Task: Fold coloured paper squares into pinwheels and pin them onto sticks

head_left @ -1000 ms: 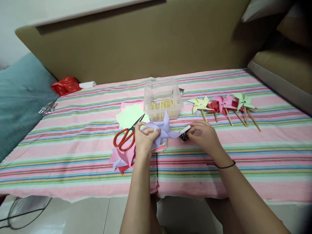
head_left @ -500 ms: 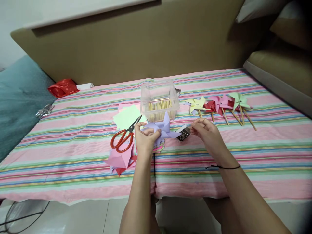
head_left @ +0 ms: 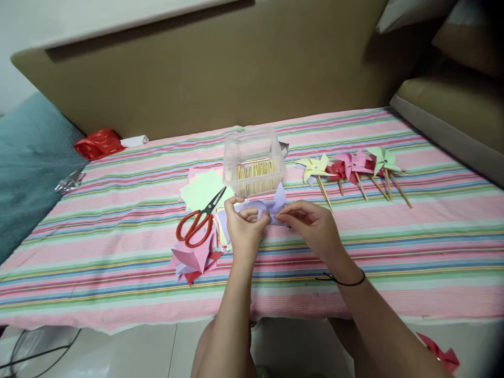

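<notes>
Between scissors [head_left: 208,211] and pinwheels [head_left: 356,165], the left hand [head_left: 246,230] pinches purple paper [head_left: 279,198]; the right hand [head_left: 315,227] is at its edge, grip unclear; a box [head_left: 252,145] of sticks [head_left: 258,170] stands behind.

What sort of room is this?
Likely a room in a home, perhaps a living room or bedroom: a teal cushion, a tan backrest or headboard, and a striped cloth suggest it.

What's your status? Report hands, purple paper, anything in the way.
Left hand pinching purple paper. Right hand at its right edge, grip unclear. Scissors left of the hands, clear box just beyond; neither between them.
</notes>
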Available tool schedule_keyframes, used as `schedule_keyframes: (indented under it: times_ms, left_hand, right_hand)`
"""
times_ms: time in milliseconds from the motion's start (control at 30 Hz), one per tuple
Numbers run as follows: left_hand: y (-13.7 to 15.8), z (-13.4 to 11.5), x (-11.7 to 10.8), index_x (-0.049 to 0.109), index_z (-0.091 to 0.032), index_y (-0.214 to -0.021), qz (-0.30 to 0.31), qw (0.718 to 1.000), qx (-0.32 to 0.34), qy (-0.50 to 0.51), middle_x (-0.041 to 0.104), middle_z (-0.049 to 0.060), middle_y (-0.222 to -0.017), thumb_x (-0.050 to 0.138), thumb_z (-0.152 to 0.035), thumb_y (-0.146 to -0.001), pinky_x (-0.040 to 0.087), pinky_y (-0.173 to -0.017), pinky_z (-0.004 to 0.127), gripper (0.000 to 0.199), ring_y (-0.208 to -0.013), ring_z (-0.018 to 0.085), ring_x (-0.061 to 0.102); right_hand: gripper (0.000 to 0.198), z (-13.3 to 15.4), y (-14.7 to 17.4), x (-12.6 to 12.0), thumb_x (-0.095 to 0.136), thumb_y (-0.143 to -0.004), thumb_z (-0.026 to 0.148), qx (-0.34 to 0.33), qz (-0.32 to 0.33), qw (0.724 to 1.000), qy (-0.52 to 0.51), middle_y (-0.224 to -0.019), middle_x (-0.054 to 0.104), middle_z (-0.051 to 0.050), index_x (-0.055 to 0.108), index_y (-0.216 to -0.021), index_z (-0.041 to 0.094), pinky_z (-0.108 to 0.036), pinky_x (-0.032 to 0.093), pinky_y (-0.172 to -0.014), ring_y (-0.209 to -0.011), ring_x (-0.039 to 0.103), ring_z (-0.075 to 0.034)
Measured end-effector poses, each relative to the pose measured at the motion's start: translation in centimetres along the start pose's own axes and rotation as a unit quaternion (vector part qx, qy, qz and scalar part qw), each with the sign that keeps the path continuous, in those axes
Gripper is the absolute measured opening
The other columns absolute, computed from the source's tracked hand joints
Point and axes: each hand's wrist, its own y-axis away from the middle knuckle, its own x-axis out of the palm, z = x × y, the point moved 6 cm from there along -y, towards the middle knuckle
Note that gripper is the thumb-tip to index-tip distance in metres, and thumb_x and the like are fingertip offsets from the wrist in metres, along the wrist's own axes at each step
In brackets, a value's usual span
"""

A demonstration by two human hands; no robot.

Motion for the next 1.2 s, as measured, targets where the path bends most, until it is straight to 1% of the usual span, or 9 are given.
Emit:
schedule_keyframes:
  times_ms: [100,167,300,533,700,800,933,1200]
  left_hand:
    - [0.0,-0.1,0.4,0.032,-0.025,-0.094,0.017,0.999,-0.004,0.028,0.06,-0.01,-0.056,0.071,-0.015,-0.059,0.04,-0.049,0.016,0.054,-0.044,0.006,0.052]
    - [0.0,-0.2,0.7,0.031,-0.025,-0.094,0.029,0.998,-0.006,0.051,0.061,-0.011,-0.055,0.071,-0.013,-0.059,0.041,-0.048,0.015,0.054,-0.044,0.006,0.053]
    - [0.1,-0.3,0.9,0.032,-0.024,-0.093,0.037,0.997,-0.006,0.067,0.062,-0.011,-0.055,0.071,-0.012,-0.059,0.042,-0.049,0.015,0.054,-0.043,0.007,0.055]
    - [0.4,-0.3,1.2,0.033,-0.025,-0.094,0.041,0.995,0.003,0.086,0.063,-0.01,-0.056,0.072,-0.015,-0.059,0.044,-0.05,0.017,0.053,-0.044,0.008,0.057]
    - [0.3,-0.2,1.3,0.033,-0.025,-0.094,0.051,0.995,0.01,0.091,0.063,-0.01,-0.057,0.073,-0.014,-0.059,0.045,-0.051,0.017,0.053,-0.046,0.008,0.058]
    - [0.2,-0.2,1.2,0.034,-0.024,-0.094,0.048,0.994,0.014,0.092,0.063,-0.009,-0.057,0.073,-0.014,-0.059,0.044,-0.05,0.017,0.053,-0.045,0.008,0.057]
    - [0.3,-0.3,1.3,0.033,-0.024,-0.094,0.059,0.994,0.012,0.09,0.064,-0.009,-0.057,0.072,-0.014,-0.061,0.044,-0.05,0.016,0.053,-0.045,0.007,0.057]
    - [0.3,-0.4,1.2,0.033,-0.025,-0.095,0.065,0.994,0.01,0.085,0.064,-0.009,-0.058,0.073,-0.015,-0.061,0.045,-0.052,0.018,0.054,-0.047,0.008,0.058]
  right_hand:
    - [0.005,-0.3,0.2,-0.1,0.072,-0.075,0.026,-0.014,-0.04,0.998,0.051,-0.077,0.073,-0.003,0.074,-0.076,0.022,-0.03,0.052,-0.064,-0.071,0.065,-0.017]
    - [0.005,-0.4,0.4,-0.4,0.072,-0.075,0.026,-0.024,-0.066,0.995,0.075,-0.076,0.074,-0.002,0.075,-0.077,0.023,-0.03,0.051,-0.062,-0.067,0.064,-0.017]
    - [0.003,-0.1,0.4,-0.8,0.075,-0.072,0.024,-0.049,-0.091,0.99,0.098,-0.075,0.073,-0.001,0.076,-0.075,0.024,-0.031,0.048,-0.06,-0.065,0.062,-0.016]
    - [0.008,0.8,0.2,-0.4,0.074,-0.073,0.018,-0.101,-0.081,0.988,0.087,-0.074,0.071,-0.001,0.074,-0.069,0.025,-0.03,0.046,-0.062,-0.074,0.063,-0.018]
    - [0.008,0.4,0.2,-0.4,0.075,-0.072,0.017,-0.098,-0.084,0.988,0.082,-0.076,0.068,-0.001,0.075,-0.072,0.025,-0.029,0.045,-0.059,-0.074,0.062,-0.017]
    - [0.007,0.2,0.2,-0.4,0.075,-0.073,0.018,-0.092,-0.08,0.989,0.084,-0.077,0.068,-0.001,0.074,-0.072,0.025,-0.029,0.045,-0.059,-0.074,0.062,-0.017]
    - [0.006,0.2,0.2,-0.4,0.074,-0.074,0.019,-0.089,-0.074,0.989,0.091,-0.078,0.068,-0.001,0.074,-0.072,0.025,-0.029,0.046,-0.059,-0.075,0.062,-0.017]
    - [0.007,0.5,0.2,-0.3,0.072,-0.075,0.017,-0.107,-0.074,0.986,0.108,-0.077,0.068,-0.002,0.073,-0.072,0.023,-0.03,0.048,-0.062,-0.075,0.062,-0.017]
